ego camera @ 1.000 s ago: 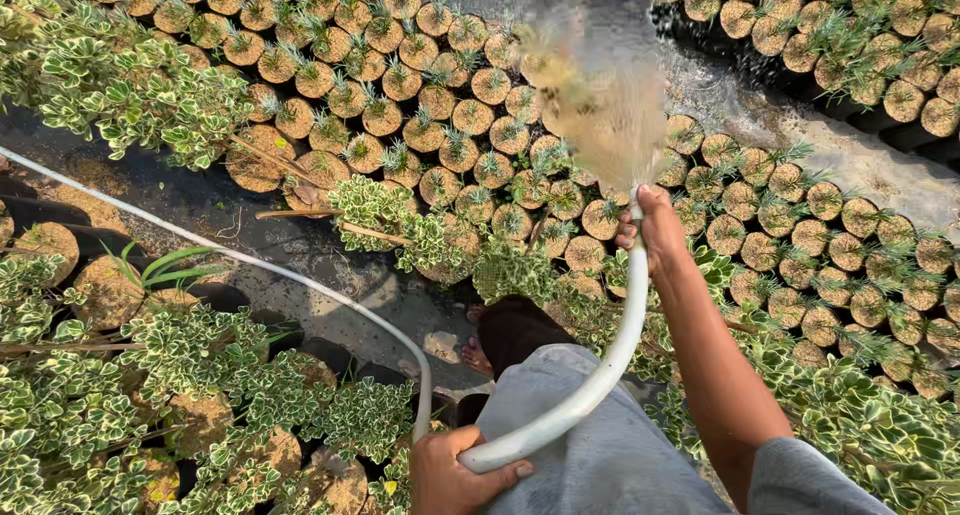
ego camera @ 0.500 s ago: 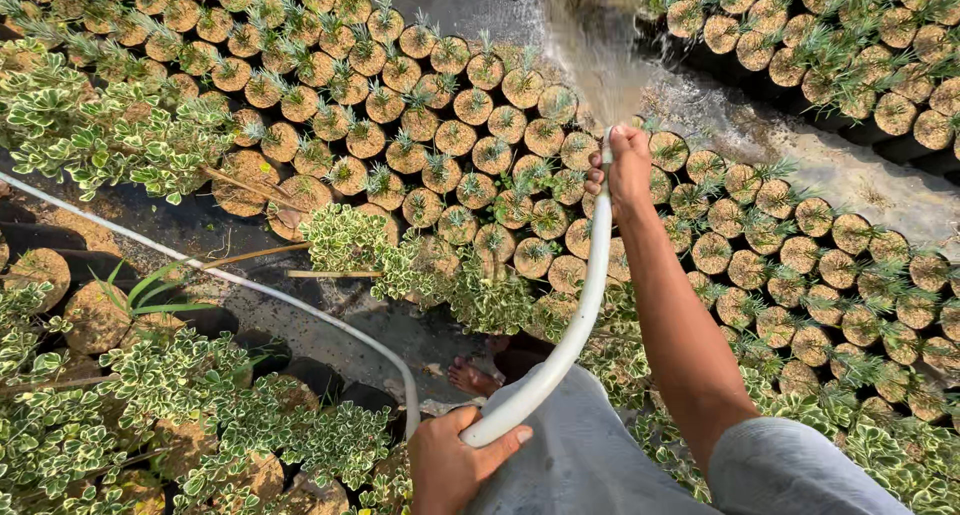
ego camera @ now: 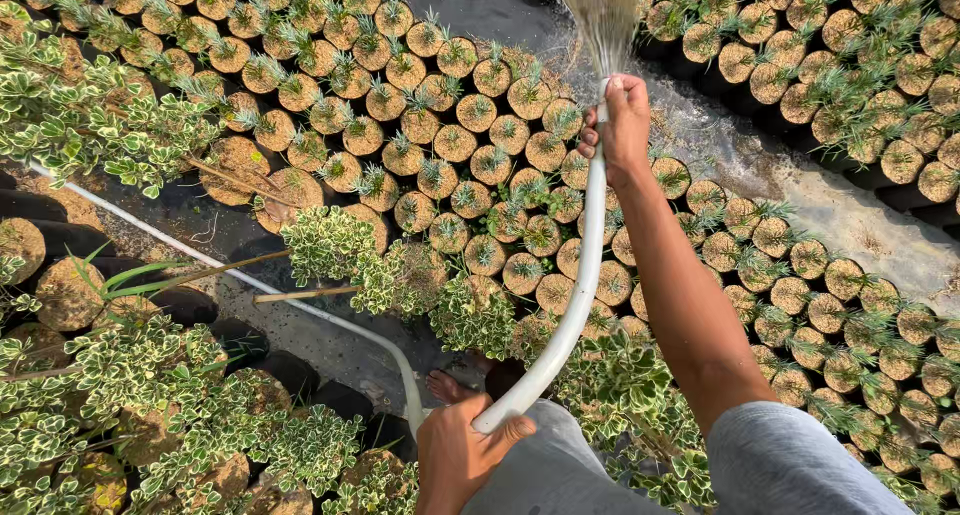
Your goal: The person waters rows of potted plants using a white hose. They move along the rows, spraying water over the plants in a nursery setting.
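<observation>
Down at far left, variegated green-and-cream shrubs crowding over dark grow bags, more of the same foliage along the lower edge. Running through them on wet dark ground, a white hose, lying flat from the left edge, then curving up near a bare foot partly hidden beneath grey clothing. Left hand clenched around the hose low down, thumb laid across it. From there, arcing upward and rightward to the right hand, arm stretched out, fingers wrapped tight around the hose's end; thumb apparently pressed over the mouth, though hard to tell from this angle. Water spray fanning up and away from that fist toward the top edge. Beneath and beyond, rows of small round pots packed rim to rim, each holding a spiky green seedling. Farther right, past a wet strip of ground sheet, another block of similar pots.
</observation>
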